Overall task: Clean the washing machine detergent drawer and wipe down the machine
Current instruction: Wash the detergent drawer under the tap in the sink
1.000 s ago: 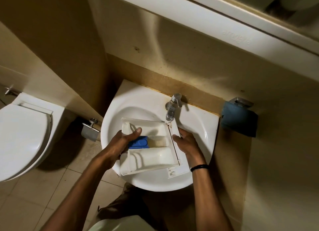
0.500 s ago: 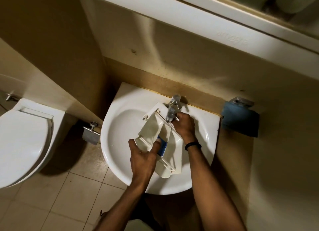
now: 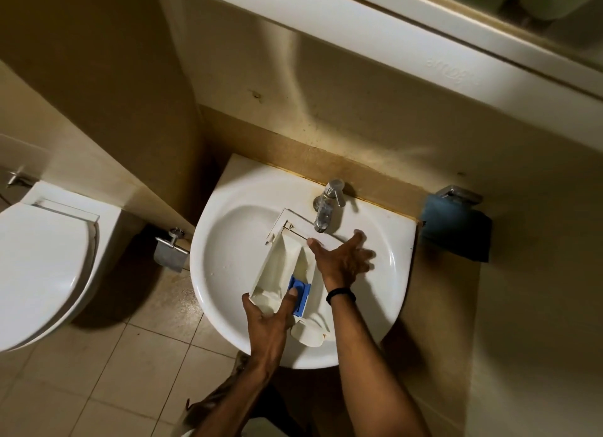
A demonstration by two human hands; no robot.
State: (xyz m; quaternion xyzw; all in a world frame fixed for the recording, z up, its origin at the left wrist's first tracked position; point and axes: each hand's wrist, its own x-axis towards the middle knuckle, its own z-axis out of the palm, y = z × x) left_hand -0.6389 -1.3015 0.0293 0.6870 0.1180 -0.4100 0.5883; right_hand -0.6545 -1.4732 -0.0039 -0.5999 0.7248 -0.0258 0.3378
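Drawer in sink w/ left hand gripping near end, right hand spread open at its side.

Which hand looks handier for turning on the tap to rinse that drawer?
Probably the right. The right hand is open, fingers spread, close to the tap. The left hand grips the near end of the drawer, thumb on its blue insert, so it is busy.
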